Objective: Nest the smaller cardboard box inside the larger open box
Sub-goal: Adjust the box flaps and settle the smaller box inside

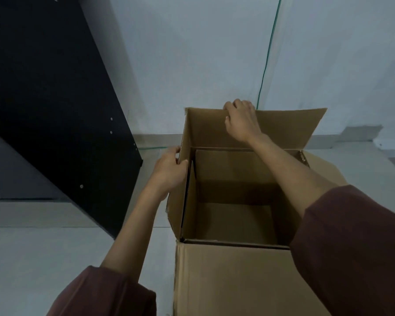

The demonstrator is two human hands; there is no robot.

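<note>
Single head-worn wide-angle view, looking forward and steeply down, close above open brown cardboard box [237,201] on pale floor [43,258].

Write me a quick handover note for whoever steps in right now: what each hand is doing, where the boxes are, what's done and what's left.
Left hand: gripping the left edge of the box, at the base of the raised far flap.
Right hand: fingers curled over the top edge of that far flap, holding it upright.
Boxes: an open cardboard box stands on the floor with its near flap folded out. A second cardboard wall shows just inside the left side, so the smaller box seems already seated inside; its interior looks empty.
Done: nesting appears complete or nearly so.
Left: check it sits fully down, then release the flaps.
</note>
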